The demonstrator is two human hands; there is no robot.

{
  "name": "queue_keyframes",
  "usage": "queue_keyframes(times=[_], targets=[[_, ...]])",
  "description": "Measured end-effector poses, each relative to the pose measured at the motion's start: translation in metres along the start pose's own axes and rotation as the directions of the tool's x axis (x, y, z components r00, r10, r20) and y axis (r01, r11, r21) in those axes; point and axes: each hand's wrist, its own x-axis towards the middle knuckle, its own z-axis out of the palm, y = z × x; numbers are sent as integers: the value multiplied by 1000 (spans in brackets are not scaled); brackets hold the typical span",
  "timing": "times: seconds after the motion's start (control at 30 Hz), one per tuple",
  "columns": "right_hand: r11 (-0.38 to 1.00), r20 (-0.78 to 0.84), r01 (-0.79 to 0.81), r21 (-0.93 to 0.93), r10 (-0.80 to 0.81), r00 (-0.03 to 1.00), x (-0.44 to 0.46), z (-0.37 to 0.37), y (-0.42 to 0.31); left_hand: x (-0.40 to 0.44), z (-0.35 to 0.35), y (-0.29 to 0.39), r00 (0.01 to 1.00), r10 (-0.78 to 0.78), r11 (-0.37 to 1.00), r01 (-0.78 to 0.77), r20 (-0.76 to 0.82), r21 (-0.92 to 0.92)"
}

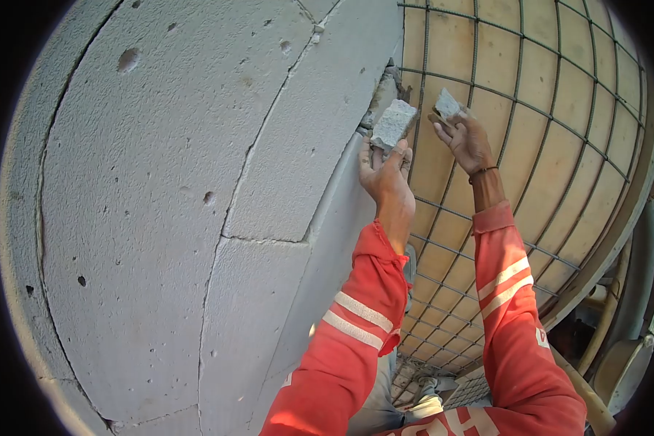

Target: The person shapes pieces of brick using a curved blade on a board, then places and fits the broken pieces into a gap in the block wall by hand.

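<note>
In my left hand [389, 174] is a rough grey chunk of block [394, 123], gripped from below with the fingers around its lower end. The chunk is held up close to the edge of the grey block wall [269, 174], beside a broken gap [382, 98] in that edge. Over to the right, my right hand [466, 138] pinches a smaller angular piece of block [447, 104] between thumb and fingers. That hand is in front of the steel bar mesh, apart from the left one.
A steel rebar grid [516, 94] runs over tan plywood panels [538, 152] on the right. Poles and pipes [607, 312] stand beyond the panel's right edge. Rubble [407, 381] lies low down near my feet.
</note>
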Motion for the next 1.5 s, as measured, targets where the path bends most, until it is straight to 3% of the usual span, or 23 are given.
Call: queue_keyframes(times=[0.03,0.07,0.13,0.2,0.27,0.4,0.6,0.7,0.77,0.8,0.87,0.97,1.1,1.27,1.3,1.37,1.5], targets=[[927,100,-100,360,68,993,-3,-4,4,3,5,-2,1000,11,1000,-11,-19,-26],[928,98,-100,358,69,993,-3,-8,6,6,10,-3,999,21,998,-23,-38,-53],[877,224,-280,391,204,953,-5,12,0,14,16,-5,998,28,997,-32,-47,-71],[918,180,-251,307,203,963,1,31,3,21,18,-7,998,35,995,-39,-57,-86],[973,-28,-211,-98,209,978,5,52,-3,29,14,-8,1000,24,996,-26,-20,-83],[944,-70,-224,-243,213,974,25,50,1,37,13,-15,1000,19,998,-18,11,-59],[973,-128,-181,-144,163,978,28,67,8,28,36,-21,983,105,994,-110,-148,-25],[983,-86,-123,-136,112,990,43,66,16,19,39,-19,964,145,984,-116,-224,136],[980,-55,-123,-157,116,992,45,63,13,22,31,-21,954,275,846,-182,-117,502],[977,-28,-121,-177,118,993,45,61,13,25,24,-23,954,273,846,-179,-121,502],[985,11,-113,-132,116,993,47,58,16,31,14,-27,837,539,360,-331,95,873],[991,70,-93,-99,100,993,56,51,25,37,13,-40,816,567,246,-296,111,923],[990,85,-94,-108,104,991,54,52,24,44,13,-41,856,509,251,-244,87,937],[985,90,-57,-161,73,993,43,58,16,54,-1,-50,656,709,150,-497,258,855],[983,83,-41,-181,57,995,42,58,16,54,0,-48,660,707,153,-492,253,857],[978,65,-10,-207,24,998,40,58,19,52,1,-44,739,643,288,-474,199,832],[960,63,69,-270,-54,997,44,66,20,57,-1,-46,746,639,326,-484,188,812]])
